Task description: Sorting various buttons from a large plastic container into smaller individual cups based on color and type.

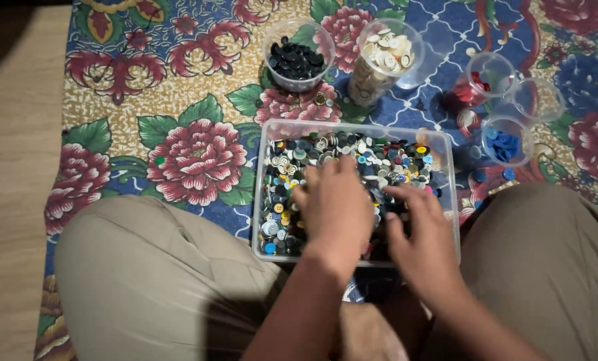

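Both hands, left hand (pixel 334 207) and right hand (pixel 419 230), rest fingers spread, grasping nothing, in my clear tub (pixel 446 144) of mixed buttons (pixel 292 160); sorted cups stand beyond for reach.

A clear rectangular plastic tub (pixel 264 200) holds mixed buttons (pixel 386 157) in white, grey, black, blue and yellow. The patterned cloth (pixel 192 154) shows red flowers with green leaves on gold and blue. Far cups hold black buttons (pixel 297 60), cream buttons (pixel 387 52), and at right blue buttons (pixel 505 146).

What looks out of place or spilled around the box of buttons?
A few loose buttons lie on the floral cloth outside the clear box: a green one to its left and blue ones near the cup of blue buttons.
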